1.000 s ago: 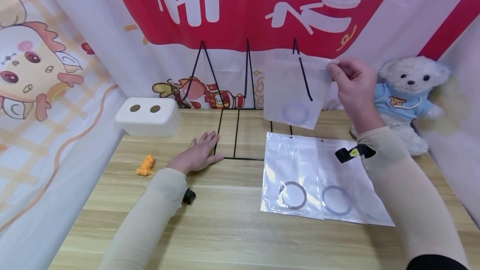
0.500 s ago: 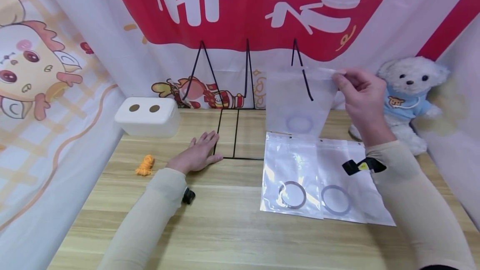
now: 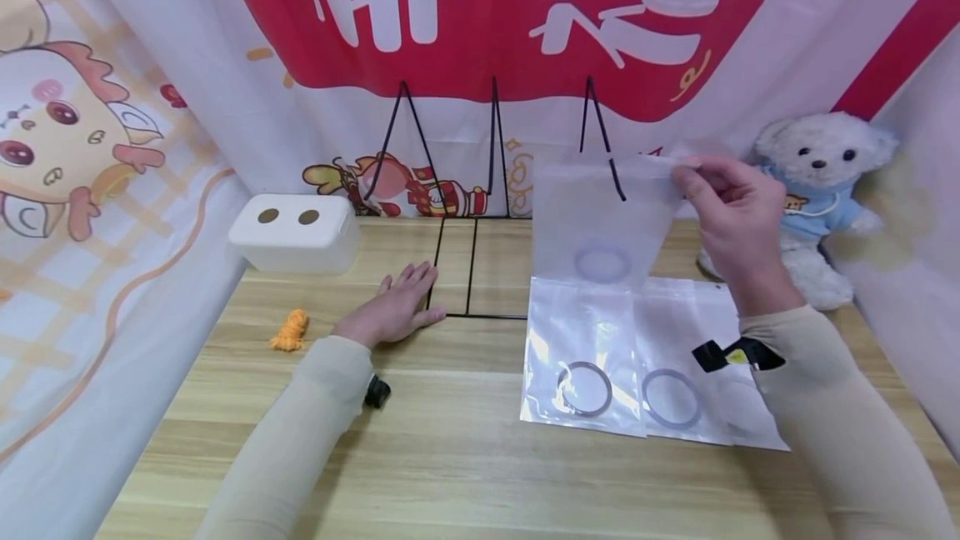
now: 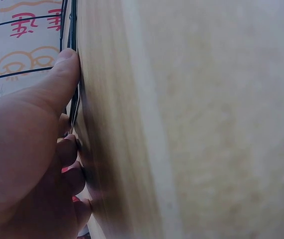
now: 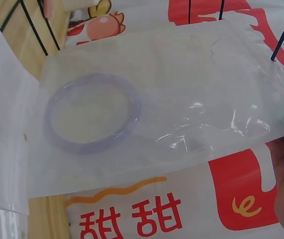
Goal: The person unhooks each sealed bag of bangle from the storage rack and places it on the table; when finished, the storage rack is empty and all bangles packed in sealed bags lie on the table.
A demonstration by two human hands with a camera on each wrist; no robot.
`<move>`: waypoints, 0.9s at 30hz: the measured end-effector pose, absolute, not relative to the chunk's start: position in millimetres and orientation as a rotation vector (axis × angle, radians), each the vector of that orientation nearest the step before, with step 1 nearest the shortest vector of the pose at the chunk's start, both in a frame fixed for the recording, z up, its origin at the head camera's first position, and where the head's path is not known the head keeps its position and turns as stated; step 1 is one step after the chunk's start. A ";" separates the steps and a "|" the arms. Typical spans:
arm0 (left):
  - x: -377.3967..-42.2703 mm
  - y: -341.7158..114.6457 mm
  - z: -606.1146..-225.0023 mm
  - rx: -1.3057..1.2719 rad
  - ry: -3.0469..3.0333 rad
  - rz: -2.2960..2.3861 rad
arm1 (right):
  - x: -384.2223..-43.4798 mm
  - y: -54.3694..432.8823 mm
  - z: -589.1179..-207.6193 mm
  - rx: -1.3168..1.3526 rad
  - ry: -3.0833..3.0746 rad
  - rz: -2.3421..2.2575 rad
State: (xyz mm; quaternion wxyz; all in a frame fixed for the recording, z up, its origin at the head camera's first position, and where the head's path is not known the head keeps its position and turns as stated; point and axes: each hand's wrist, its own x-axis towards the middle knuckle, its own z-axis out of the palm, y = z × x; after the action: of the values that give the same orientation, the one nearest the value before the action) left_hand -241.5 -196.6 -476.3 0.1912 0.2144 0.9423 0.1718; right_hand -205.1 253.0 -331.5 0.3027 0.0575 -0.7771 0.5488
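Note:
My right hand [image 3: 738,227] pinches the top right corner of a translucent zip bag [image 3: 600,207], with a pale purple bangle [image 5: 137,107] inside near its bottom. The bag hangs upright at the right hook [image 3: 617,182] of a black wire rack [image 3: 471,265]; the hook's tip shows in front of the bag near its top edge. My left hand [image 3: 393,311] lies with fingers spread on the left side of the rack's base. In the left wrist view its thumb [image 4: 65,74] rests along the black wire.
Several bagged bangles [image 3: 585,340] lie in a row on the wooden table [image 3: 420,457], just below the hanging bag. A white box [image 3: 296,236] with two holes stands at the left, near an orange cord bundle [image 3: 291,330]. A teddy bear [image 3: 813,215] sits at the right.
My right hand has moved down and slightly right with the bag. The bag sits lower along the hook and now overlaps the flat bags' top edge. My left hand has stayed put.

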 end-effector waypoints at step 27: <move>-257.4 -207.9 -503.6 0.624 2.653 0.521 | -160.9 251.7 -337.2 0.365 -1.901 1.492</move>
State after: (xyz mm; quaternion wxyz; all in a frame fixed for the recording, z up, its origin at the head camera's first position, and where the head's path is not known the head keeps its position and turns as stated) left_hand -257.4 -207.9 -503.6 0.1825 0.2212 0.9401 0.1846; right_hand -160.9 251.7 -337.2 0.3419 0.1403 -0.7309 0.5737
